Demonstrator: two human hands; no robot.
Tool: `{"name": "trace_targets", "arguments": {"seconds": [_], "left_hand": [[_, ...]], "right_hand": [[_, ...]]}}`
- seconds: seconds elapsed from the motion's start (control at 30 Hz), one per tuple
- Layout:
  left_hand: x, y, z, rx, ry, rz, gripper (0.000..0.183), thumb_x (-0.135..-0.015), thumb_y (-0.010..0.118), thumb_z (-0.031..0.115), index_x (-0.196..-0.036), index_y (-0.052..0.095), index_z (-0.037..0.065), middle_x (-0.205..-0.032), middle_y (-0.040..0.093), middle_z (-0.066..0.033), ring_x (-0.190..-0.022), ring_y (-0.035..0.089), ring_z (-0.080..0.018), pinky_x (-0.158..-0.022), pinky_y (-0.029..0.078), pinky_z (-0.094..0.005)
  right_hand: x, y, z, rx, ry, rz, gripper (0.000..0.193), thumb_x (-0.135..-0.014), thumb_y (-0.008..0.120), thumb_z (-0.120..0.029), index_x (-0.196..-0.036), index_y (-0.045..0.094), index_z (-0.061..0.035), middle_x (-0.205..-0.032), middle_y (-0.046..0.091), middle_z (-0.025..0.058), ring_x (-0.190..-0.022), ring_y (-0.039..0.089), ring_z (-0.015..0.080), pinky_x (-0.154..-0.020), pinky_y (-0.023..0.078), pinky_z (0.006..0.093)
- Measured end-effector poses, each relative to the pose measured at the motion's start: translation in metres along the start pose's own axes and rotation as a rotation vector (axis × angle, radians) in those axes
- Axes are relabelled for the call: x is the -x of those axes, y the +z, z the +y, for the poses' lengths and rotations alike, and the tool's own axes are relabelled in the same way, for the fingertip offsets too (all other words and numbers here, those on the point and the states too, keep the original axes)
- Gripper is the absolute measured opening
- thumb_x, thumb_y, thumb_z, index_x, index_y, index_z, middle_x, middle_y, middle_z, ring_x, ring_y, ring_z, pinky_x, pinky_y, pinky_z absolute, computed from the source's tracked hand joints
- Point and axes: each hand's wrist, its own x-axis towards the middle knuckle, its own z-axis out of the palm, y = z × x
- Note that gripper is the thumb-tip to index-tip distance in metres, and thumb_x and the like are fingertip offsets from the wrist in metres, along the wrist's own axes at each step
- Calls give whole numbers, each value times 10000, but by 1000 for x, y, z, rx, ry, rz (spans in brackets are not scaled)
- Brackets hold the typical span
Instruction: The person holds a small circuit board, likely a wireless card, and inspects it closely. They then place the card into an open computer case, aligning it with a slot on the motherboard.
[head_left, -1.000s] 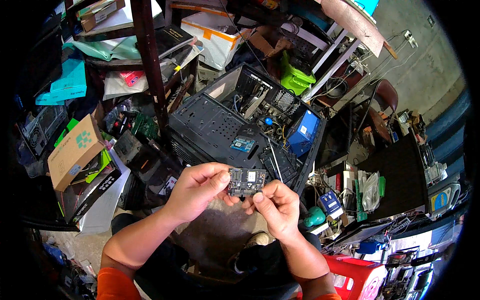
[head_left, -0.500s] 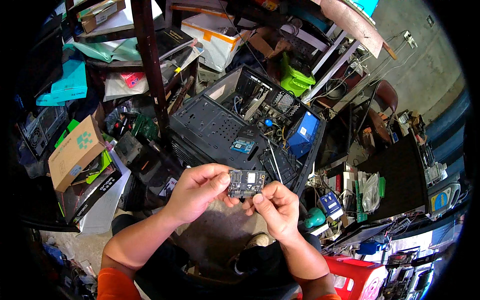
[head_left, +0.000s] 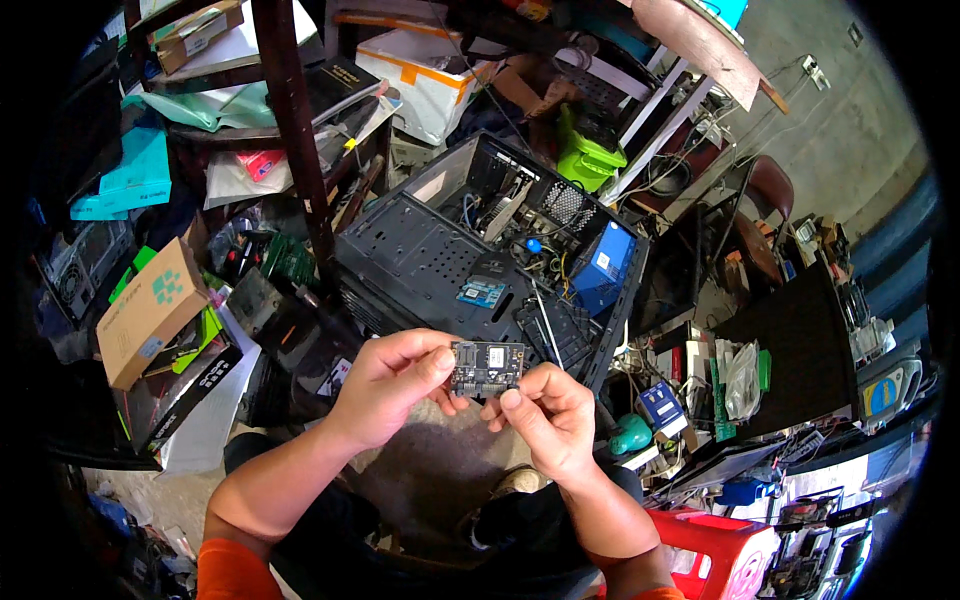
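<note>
"How is the room filled?"

"Very fully. The far right is closed off by a grey wall (head_left: 840, 110), and a dark-framed shelf (head_left: 287, 90) at the far left is loaded with boxes and papers. At the left, a brown cardboard box (head_left: 150, 318) is rested on a black box (head_left: 198, 388). A red plastic stool (head_left: 715, 530) is partly seen at the near right."

"And in the middle?"

"An opened black computer case (head_left: 400, 245). Inside it, along the right edge, a blue box-shaped unit (head_left: 606, 265) is seated. On the flat panel, in from the near edge, a small blue board (head_left: 481, 294) is laid. Toward the near right corner, a thin pale rod (head_left: 548, 322) is rested. Beyond the far edge, a bright green bin (head_left: 590, 155) is placed."

"Where is the dark circuit board (head_left: 480, 376) found?"

"It is held up before the case's near edge, supported by the hands, with a pale square label (head_left: 496, 357) turned upward. Its gap from the case cannot be judged."

"How are the hands set?"

"The board's left end is pinched between thumb and fingers by the left hand (head_left: 400, 385). Its lower right corner is pinched by the right hand (head_left: 547, 420), with the fingers curled."
</note>
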Motion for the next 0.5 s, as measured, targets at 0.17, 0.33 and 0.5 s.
{"name": "trace_targets", "arguments": {"seconds": [0.17, 0.33, 0.5], "left_hand": [[0, 0, -1, -4, 4, 2, 266, -919, 526, 168, -1082, 572, -37, -859, 627, -86, -692, 626, -130, -617, 525, -245], [-1, 5, 3, -11, 22, 29, 275, -911, 541, 160, -1117, 568, -20, -860, 626, -75, -685, 620, -120, -620, 522, -238], [1, 7, 5, -131, 93, 2, 271, -892, 568, 125, -1127, 569, -12, -857, 632, -70, -691, 624, -118, -604, 508, -220]], "right_hand": [[0, 0, -1, 16, 3, -2, 88, -889, 575, -84, -848, 540, -14, -788, 636, 63, -674, 566, 80, -616, 465, 217], [0, -1, -1, 26, 2, 3, 91, -890, 573, -87, -850, 540, -13, -789, 638, 64, -675, 569, 80, -617, 468, 219], [-3, -3, -6, 39, 3, 56, 131, -898, 548, -101, -830, 512, 6, -784, 635, 136, -652, 589, 143, -625, 492, 262]]}}
